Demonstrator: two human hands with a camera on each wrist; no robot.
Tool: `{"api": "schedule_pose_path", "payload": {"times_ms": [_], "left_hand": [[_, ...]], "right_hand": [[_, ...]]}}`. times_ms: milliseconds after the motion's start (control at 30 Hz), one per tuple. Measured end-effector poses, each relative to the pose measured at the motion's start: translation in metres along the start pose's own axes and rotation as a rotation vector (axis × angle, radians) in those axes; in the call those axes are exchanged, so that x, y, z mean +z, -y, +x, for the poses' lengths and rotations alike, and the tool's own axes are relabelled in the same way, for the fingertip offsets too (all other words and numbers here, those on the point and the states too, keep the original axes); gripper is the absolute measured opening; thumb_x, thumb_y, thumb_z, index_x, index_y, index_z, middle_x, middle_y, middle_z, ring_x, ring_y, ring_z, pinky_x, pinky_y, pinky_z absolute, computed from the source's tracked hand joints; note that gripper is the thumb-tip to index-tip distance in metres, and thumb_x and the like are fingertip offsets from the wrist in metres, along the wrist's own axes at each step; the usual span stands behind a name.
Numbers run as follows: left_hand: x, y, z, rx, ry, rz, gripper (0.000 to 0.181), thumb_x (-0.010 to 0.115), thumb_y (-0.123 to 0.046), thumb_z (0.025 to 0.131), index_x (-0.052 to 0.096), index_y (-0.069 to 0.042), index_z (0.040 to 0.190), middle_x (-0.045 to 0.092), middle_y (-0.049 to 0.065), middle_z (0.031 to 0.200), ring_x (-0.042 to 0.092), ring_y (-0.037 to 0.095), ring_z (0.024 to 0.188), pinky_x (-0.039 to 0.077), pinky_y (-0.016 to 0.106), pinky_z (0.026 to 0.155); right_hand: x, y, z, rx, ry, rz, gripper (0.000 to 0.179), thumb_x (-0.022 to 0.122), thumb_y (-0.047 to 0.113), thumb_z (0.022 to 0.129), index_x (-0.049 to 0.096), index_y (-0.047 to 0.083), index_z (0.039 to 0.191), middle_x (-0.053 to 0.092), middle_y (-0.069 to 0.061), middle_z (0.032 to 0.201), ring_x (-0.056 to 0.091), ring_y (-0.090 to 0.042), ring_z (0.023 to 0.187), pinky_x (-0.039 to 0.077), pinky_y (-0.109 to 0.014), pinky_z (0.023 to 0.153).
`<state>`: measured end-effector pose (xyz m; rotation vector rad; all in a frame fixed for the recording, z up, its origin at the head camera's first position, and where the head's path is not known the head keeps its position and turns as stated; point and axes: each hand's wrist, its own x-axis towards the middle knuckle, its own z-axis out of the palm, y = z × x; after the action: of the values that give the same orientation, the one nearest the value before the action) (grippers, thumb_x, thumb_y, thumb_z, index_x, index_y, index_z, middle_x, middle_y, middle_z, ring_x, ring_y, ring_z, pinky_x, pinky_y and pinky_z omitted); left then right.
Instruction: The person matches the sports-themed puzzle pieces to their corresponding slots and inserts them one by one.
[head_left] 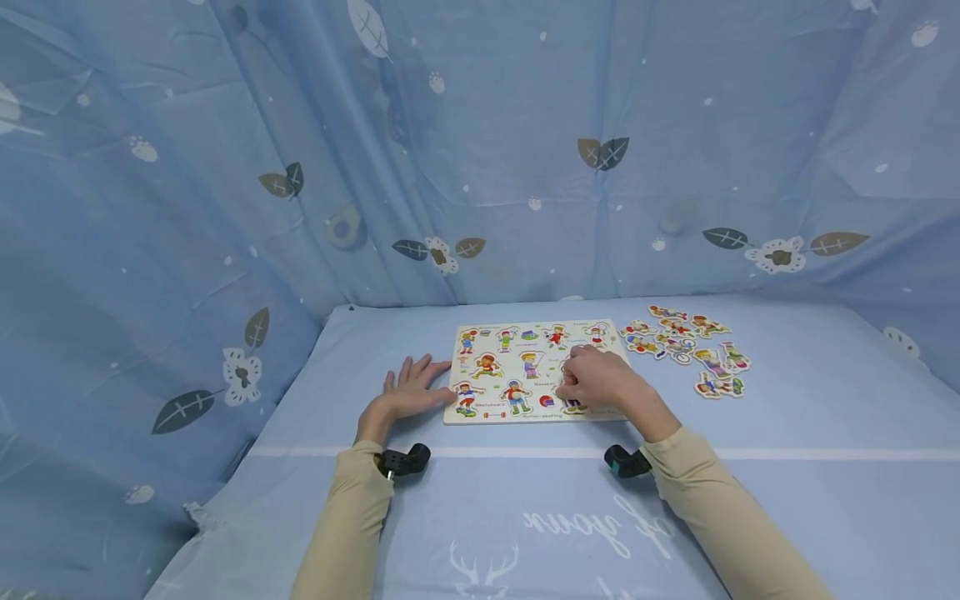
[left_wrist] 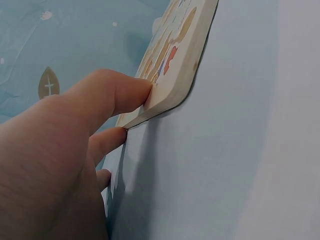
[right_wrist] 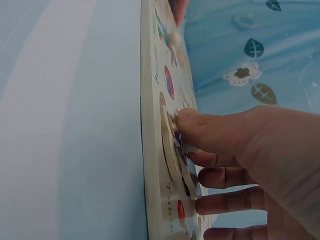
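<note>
A pale wooden puzzle board (head_left: 491, 419) printed with small sports figures lies flat in the head view. My left hand (head_left: 405, 392) is spread at the board's left edge. In the left wrist view its thumb (left_wrist: 132, 94) presses the board's corner area, and a finger touches the side. Over the board's lower right part, my right hand (head_left: 603, 381) pinches a figure-shaped puzzle piece (right_wrist: 172, 150) between thumb and forefinger. That piece sits slightly raised and tilted over the board in the right wrist view; the hand hides part of it.
Several loose figure pieces (head_left: 707, 326) lie in a cluster right of the board, with a few more (head_left: 718, 386) nearer me. A blue patterned cloth (head_left: 525, 500) covers the table, and a matching curtain (head_left: 495, 150) hangs behind. Black wrist cameras (head_left: 405, 460) sit at both wrists.
</note>
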<state>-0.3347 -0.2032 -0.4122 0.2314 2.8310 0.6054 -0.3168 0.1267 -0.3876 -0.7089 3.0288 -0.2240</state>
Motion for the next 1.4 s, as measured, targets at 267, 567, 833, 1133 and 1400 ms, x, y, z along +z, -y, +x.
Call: {"api": "schedule_pose_path", "payload": {"times_ms": [267,567,833,1133,1400], "left_hand": [[-0.0001,-0.0007,0.0025,-0.012,0.017,0.012,0.077,0.055,-0.055,0.088,0.032,-0.025,0.156,0.006,0.011,0.167,-0.01,0.037,0.152,-0.008,0.062,0.117],[-0.0013,-0.003,0.0014,0.011,0.004,-0.005,0.076,0.057,-0.053,0.088,0.036,-0.024,0.154,0.01,0.013,0.166,-0.008,0.04,0.151,-0.007,0.065,0.117],[-0.0012,-0.0053,0.0031,0.014,0.002,0.012,0.076,0.056,-0.054,0.088,0.035,-0.024,0.154,0.01,0.013,0.166,-0.007,0.04,0.151,-0.006,0.065,0.117],[-0.0011,-0.0068,0.0039,0.005,0.001,0.013,0.076,0.056,-0.054,0.088,0.035,-0.024,0.154,0.009,0.014,0.166,-0.008,0.04,0.151,-0.006,0.065,0.117],[-0.0017,-0.0029,0.0014,0.005,-0.001,-0.014,0.077,0.058,-0.053,0.087,0.035,-0.023,0.154,0.009,0.014,0.166,-0.009,0.04,0.151,-0.007,0.065,0.116]], "right_hand": [[-0.0022,-0.0008,-0.0014,0.001,-0.007,0.032,0.034,0.069,0.035,0.09,0.056,0.019,0.064,0.05,0.0,0.081,0.045,-0.016,0.072,0.035,-0.029,0.06],[-0.0031,-0.0034,-0.0032,0.006,0.003,0.069,0.034,0.07,0.035,0.09,0.056,0.019,0.064,0.05,0.0,0.08,0.045,-0.015,0.07,0.035,-0.028,0.06],[-0.0015,-0.0043,-0.0033,0.011,-0.005,0.054,0.035,0.069,0.036,0.091,0.055,0.019,0.064,0.05,0.0,0.078,0.045,-0.016,0.07,0.035,-0.029,0.059],[0.002,-0.0041,-0.003,0.03,0.009,0.037,0.035,0.067,0.038,0.093,0.054,0.019,0.067,0.05,-0.001,0.08,0.045,-0.019,0.079,0.036,-0.032,0.061],[-0.0002,0.001,-0.0022,0.033,0.019,0.023,0.034,0.066,0.038,0.094,0.054,0.018,0.068,0.05,-0.002,0.084,0.045,-0.021,0.084,0.037,-0.035,0.065]]}}
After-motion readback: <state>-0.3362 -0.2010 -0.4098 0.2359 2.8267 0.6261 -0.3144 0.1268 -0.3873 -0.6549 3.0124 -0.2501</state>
